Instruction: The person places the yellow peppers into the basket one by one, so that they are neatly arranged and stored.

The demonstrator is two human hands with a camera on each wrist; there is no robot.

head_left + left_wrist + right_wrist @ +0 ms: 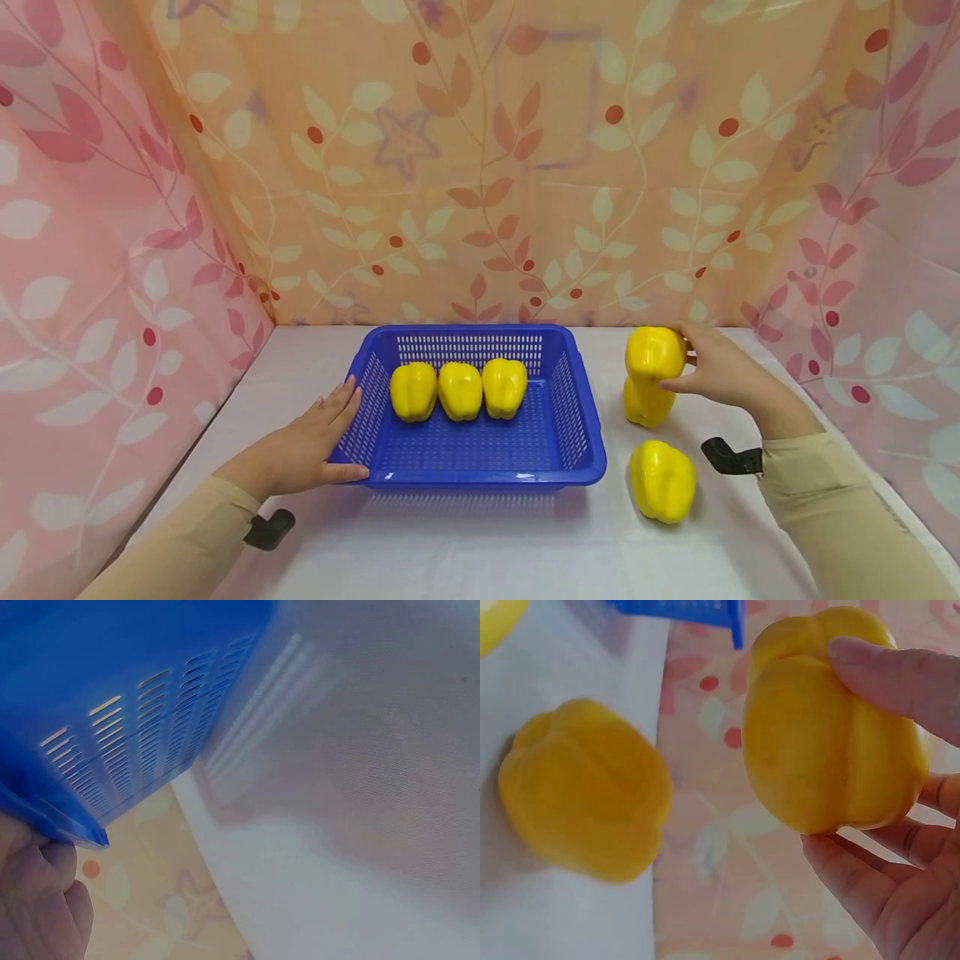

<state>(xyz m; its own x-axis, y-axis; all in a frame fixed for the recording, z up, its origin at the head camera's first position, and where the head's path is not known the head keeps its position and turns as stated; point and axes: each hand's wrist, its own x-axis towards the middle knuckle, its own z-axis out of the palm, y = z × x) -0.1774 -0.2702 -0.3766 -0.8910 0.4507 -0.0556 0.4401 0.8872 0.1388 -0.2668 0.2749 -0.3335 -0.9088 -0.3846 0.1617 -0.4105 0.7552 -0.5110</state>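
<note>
My right hand (716, 367) holds a yellow bell pepper (655, 352) between thumb and fingers. In the right wrist view that pepper (810, 742) is off the table, and a second pepper (585, 791) sits on the white surface beside it. From the head view the second one (647, 404) shows partly behind the held pepper. Another yellow bell pepper (663, 482) lies nearer the front. With fingers extended, my left hand (311, 442) rests on the left and front rim of a blue plastic basket (480, 477). Three yellow bell peppers (460, 392) stand in a row inside it.
The basket's slotted wall (150, 720) fills much of the left wrist view. A white cloth covers the table (480, 550). Patterned curtains (480, 167) enclose the back and both sides. Black straps (731, 458) show at the wrists.
</note>
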